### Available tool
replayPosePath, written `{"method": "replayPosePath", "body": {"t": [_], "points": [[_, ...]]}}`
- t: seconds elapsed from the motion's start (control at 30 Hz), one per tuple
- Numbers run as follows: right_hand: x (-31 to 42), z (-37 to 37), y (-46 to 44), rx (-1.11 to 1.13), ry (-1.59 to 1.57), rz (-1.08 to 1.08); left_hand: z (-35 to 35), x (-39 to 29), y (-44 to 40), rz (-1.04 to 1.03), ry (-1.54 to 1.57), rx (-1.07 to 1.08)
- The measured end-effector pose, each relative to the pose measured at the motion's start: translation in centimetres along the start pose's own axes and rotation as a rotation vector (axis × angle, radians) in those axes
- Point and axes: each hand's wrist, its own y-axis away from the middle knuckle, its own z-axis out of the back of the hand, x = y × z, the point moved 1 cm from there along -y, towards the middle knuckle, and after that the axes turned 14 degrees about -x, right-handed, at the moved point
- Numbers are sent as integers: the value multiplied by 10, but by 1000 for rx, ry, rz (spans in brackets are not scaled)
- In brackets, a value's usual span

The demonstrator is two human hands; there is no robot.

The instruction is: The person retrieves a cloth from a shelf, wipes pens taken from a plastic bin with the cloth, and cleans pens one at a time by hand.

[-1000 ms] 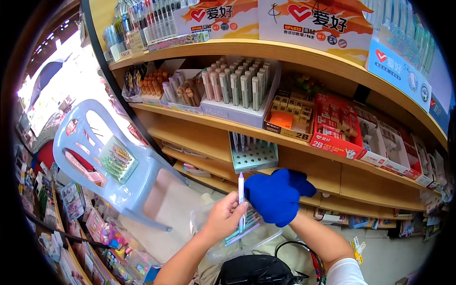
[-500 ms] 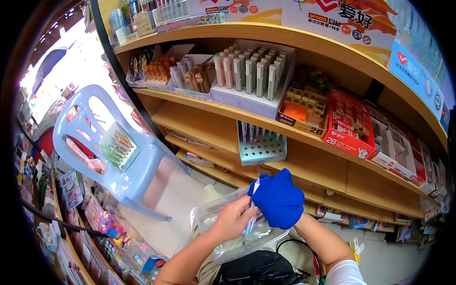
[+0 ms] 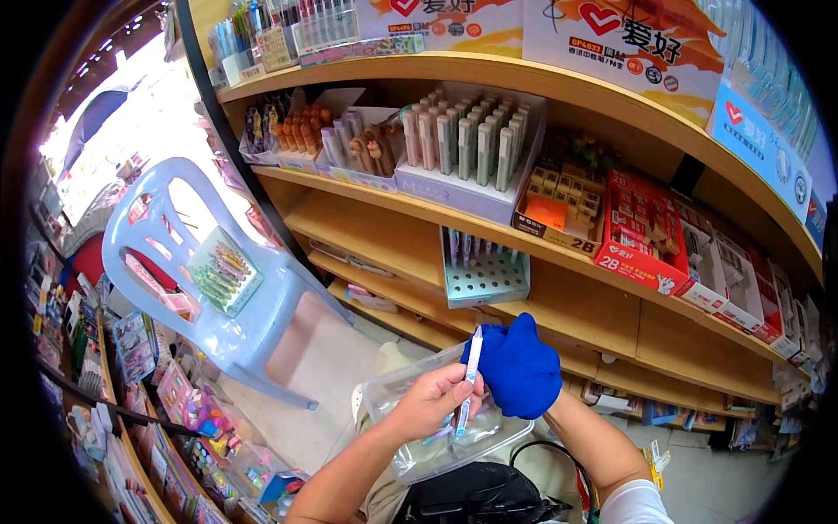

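My left hand (image 3: 434, 402) pinches a slim white and lilac pen (image 3: 473, 356), its pointed end upward. My right hand (image 3: 521, 371) is wrapped in a bulky blue cloth (image 3: 528, 362) that touches or lies just beside the pen; its fingers are hidden under the cloth. Below both hands is a clear plastic tub (image 3: 419, 467) on my lap, with a few pens partly visible. Ahead, on a lower shelf, stands a pale green pen holder (image 3: 489, 288) with rows of holes and several pens at its back.
A blue plastic chair (image 3: 253, 327) at the left bears a pen display box (image 3: 224, 272). Wooden shelves (image 3: 419, 253) ahead hold boxes of pens and red eraser boxes (image 3: 637, 266). A black bag (image 3: 471, 498) lies on my lap. Crowded goods line the lower left.
The blue cloth has come closer around the pen and turned. The pen, upright a second ago, now leans right. The view has shifted slightly.
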Motion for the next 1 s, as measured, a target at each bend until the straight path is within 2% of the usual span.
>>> {"method": "replayPosePath", "body": {"t": [0.03, 0.13, 0.2, 0.27, 0.33, 0.4, 0.47, 0.53, 0.6, 0.67, 0.7, 0.77, 0.9, 1.0], "points": [[5, 3, 1, -6, -132, -160, 0, 0, 0, -3, -3, 2], [-15, -5, -3, -51, 34, 392, 2, 1, -1, -12, -11, 1], [-16, -5, -2, -59, -69, 343, 3, 1, -1, -18, -28, -10], [-11, 0, -1, -78, -17, 371, 3, 1, -1, -23, -58, -29], [-3, 8, 1, -109, 194, 477, 2, -1, -1, -32, -81, -59], [0, 5, 9, -82, 264, 385, 0, -2, -1, -41, -112, -100], [6, 5, 11, -78, 365, 397, -3, 0, -1, -47, -152, -150], [14, 9, 6, -98, 497, 514, -3, 2, -2, -85, -201, -160], [7, 0, 0, -13, 126, 170, -1, 2, -2, -58, -192, -140], [5, -1, 1, -14, -16, 124, 3, 0, -1, 35, -125, -91], [5, 2, 3, -56, 27, 250, 4, -1, -2, 42, -98, -66], [4, 3, 7, -131, 80, 327, 6, -1, -3, 57, -43, -14], [6, 3, 9, -114, 51, 85, 10, 3, -6, 155, 172, 63], [24, 20, 16, -126, -25, 42, 13, 1, -7, 217, 282, 96]]}}
